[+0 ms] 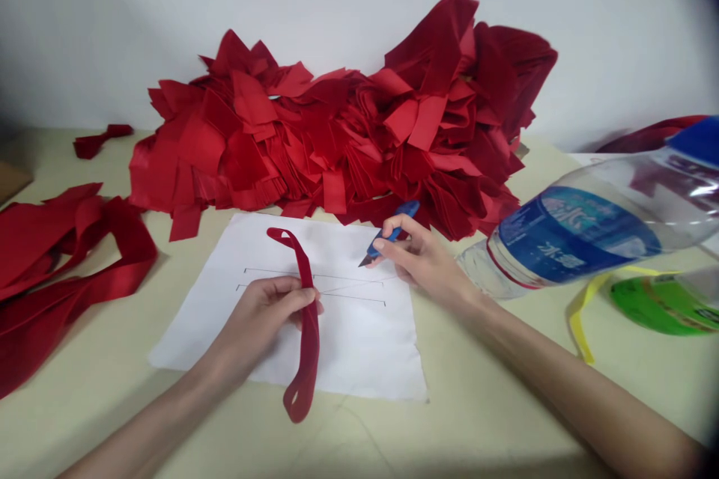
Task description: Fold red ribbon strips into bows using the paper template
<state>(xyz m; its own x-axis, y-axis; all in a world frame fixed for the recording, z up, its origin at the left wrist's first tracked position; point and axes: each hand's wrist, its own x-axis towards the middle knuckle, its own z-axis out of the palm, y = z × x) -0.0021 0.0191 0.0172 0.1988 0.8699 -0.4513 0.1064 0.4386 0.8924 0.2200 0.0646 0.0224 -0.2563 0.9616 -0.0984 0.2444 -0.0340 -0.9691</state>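
Over a white sheet of paper [371,359], my left hand [278,303] pinches a red velvet ribbon [306,359] at its middle. The ribbon curls into a loop at its upper and lower ends. My right hand [419,254] grips a blue-handled utility knife [377,243], its dark pointed tip aimed down and left above the paper. A gap separates the tip from the ribbon. Thin ruled lines with end marks run across the sheet, partly hidden by my left hand and the ribbon.
A large heap of red fabric strips [337,142] lies behind the paper against the wall. Longer red ribbons [123,269] spread at the left. On the right are a tilted clear bottle with a blue label [578,228], a green-labelled bottle [657,303] and a yellow strip [578,322].
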